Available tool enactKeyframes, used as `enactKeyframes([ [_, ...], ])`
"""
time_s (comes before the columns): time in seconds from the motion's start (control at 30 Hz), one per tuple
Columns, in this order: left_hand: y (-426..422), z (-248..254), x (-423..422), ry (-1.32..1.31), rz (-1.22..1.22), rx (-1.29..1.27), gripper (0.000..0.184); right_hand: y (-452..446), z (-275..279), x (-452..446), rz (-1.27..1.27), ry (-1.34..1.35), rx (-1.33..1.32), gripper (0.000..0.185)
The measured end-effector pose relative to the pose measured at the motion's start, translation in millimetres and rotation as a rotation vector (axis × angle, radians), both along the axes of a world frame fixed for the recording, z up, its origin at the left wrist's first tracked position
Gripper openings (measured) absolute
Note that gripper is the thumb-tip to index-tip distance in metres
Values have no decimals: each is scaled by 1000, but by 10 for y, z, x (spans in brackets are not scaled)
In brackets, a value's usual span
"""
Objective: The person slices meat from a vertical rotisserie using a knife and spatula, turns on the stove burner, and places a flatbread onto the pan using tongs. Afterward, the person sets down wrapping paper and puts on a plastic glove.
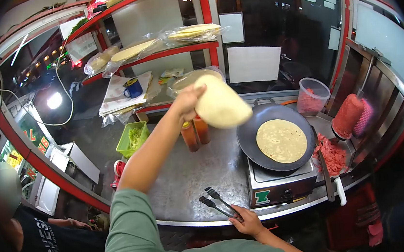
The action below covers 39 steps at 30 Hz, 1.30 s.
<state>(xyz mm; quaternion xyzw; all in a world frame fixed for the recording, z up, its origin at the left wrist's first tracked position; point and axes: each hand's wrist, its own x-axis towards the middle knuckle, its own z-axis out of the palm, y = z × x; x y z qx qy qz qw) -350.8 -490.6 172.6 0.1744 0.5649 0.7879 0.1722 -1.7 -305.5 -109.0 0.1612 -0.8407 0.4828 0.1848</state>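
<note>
A round flatbread [221, 102] hangs from my left hand [189, 102], pinched at its upper left edge, above the back of the metal counter and beside the pan. My right hand [248, 222] holds black tongs [221, 206] at the counter's front edge; their tips are apart with nothing between them. Another flatbread [281, 140] lies flat in the dark round pan [248, 141] on the stove [285, 186]. Two orange sauce bottles [190, 138] stand below my left hand.
Red meat strips [331, 156] and a meat spit [346, 117] are at the right, with a long knife [325, 172] near the pan. A green basket [132, 139] of lettuce stands left. Shelves [156, 56] hold bagged flatbreads. Another person [42, 238] is at the far left.
</note>
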Motion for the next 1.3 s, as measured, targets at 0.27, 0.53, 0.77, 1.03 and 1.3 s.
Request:
enactKeyframes([
  [0.27,-381,-260,-714,-49,212,19,52,57,-12,9,44,51,-19,57],
  [0.53,84,1286,187,1072,579,-445,31,85,13,4,117,177,47,57],
  [0.77,593,1953,-862,1109,631,-1170,43,115,-26,36,114,36,14,56],
  [1.03,443,2008,-1126,1079,830,-1020,31,135,-51,55,120,87,-28,56],
  [1.3,448,1462,537,1080,239,-618,22,118,-12,48,104,123,11,58],
])
